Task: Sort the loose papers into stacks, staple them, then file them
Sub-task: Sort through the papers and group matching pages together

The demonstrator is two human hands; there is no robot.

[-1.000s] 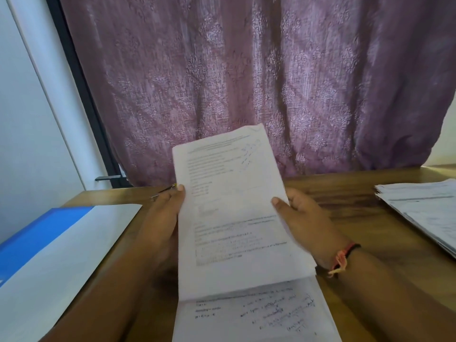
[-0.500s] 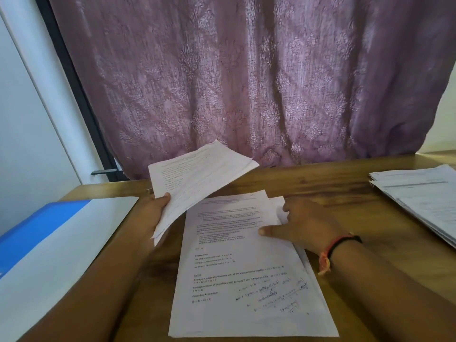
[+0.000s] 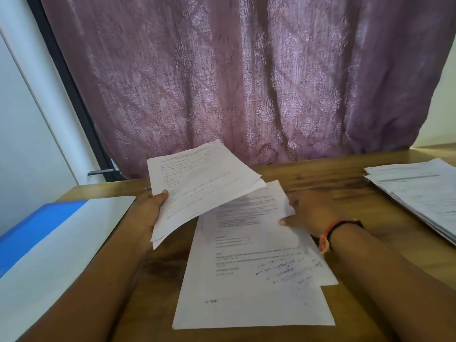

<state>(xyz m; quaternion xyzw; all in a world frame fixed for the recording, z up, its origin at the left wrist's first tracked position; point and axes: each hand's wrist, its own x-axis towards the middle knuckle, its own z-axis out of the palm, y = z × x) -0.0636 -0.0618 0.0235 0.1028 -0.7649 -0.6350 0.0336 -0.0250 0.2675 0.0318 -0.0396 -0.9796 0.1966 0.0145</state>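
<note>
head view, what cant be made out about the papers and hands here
Head view only:
- Print on the sheets on the table: too small and blurred to read.
- Papers in the left hand: sheet count unclear, only edges show.
- Right hand: a sheet's edge covers part of it, so grip is unclear.
- Stack at the right: cut off by the frame edge.

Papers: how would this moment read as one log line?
left hand: holds sheaf raised | right hand: pinches edge of sheet on desk | stack at right: untouched

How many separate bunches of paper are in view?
3: sheaf in the left hand, sheets flat by the right hand, stack at the desk's right edge. Folder may hide more.
</note>
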